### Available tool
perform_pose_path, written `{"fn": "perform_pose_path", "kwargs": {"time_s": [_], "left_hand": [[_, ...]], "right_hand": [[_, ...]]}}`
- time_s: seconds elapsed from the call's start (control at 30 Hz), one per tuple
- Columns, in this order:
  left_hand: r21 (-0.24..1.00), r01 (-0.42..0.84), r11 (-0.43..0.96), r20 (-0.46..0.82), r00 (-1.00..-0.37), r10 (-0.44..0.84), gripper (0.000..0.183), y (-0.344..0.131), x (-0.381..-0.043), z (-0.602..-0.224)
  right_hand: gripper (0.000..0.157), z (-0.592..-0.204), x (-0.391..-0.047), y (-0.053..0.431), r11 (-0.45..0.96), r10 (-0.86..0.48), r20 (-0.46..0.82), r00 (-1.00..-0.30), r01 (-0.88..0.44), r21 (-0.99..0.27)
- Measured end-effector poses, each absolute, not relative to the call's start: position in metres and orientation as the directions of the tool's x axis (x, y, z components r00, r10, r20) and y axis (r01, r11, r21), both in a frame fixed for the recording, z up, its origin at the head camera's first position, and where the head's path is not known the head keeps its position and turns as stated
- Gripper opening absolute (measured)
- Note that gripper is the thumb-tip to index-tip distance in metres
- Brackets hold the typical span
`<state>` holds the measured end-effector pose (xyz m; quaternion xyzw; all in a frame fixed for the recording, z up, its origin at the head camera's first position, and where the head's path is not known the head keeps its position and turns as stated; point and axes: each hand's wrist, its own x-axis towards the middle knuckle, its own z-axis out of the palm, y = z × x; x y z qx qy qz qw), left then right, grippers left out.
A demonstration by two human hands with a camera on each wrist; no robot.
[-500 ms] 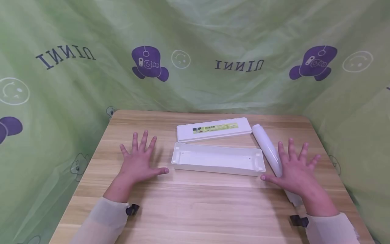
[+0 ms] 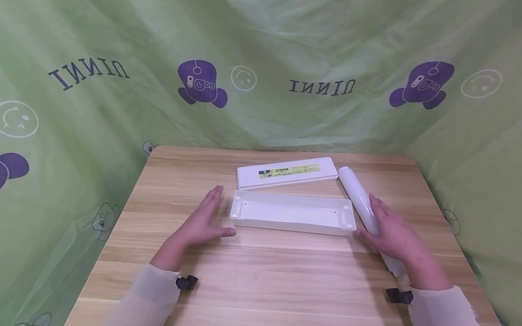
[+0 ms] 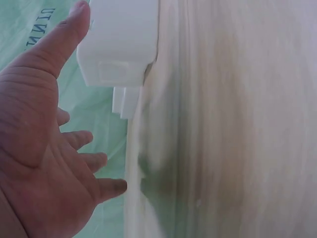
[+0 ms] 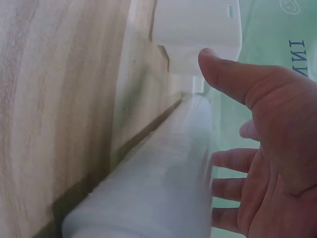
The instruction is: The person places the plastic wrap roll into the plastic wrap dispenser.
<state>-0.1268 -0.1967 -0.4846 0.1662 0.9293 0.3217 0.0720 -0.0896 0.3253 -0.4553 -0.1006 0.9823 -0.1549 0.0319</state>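
With a hand at either end and neither gripping it, the white tray (image 2: 291, 213) sits hollow side up near the middle of the wooden table (image 2: 261, 285), its long axis running left to right across the person's front, the right end slightly nearer. The left hand (image 2: 198, 226) is just off the tray's left end and the right hand (image 2: 393, 234) just off its right end, so the tray's length spans the gap from one thumb to the other. The left hand has its fingers straight and near one another, thumb standing apart by the near left corner, the palm bare and turned toward the tray. The right hand is likewise extended, thumb apart and pointing at the near right corner; whether either thumb touches the tray cannot be told. Partly under the right hand, and far nearer to it than to the left, a white roll (image 2: 359, 199) slants across the table toward the person; contact there is unclear too. Behind the tray, a flat white lid (image 2: 250, 179) with a yellow-green label (image 2: 288, 171) lies roughly parallel to it, its right end just beside the roll's far end. Farther out, a green curtain (image 2: 261, 40) with purple figures lines the table's far edge and sides.
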Motion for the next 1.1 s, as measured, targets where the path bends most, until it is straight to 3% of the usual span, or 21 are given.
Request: {"fn": "perform_pose_path", "kwargs": {"time_s": [0.5,1.1], "left_hand": [[0.718,0.159,0.678,-0.068,-0.953,0.295,0.131,-0.182,-0.135,-0.499],[0.738,0.21,0.641,-0.011,-0.947,0.322,0.119,-0.174,-0.144,-0.505]], "right_hand": [[0.109,-0.464,-0.094,0.329,0.945,-0.098,-0.128,-0.987,-0.052,-0.323],[0.094,-0.469,-0.095,0.329,0.953,-0.06,-0.134,-0.989,-0.017,-0.304]]}}
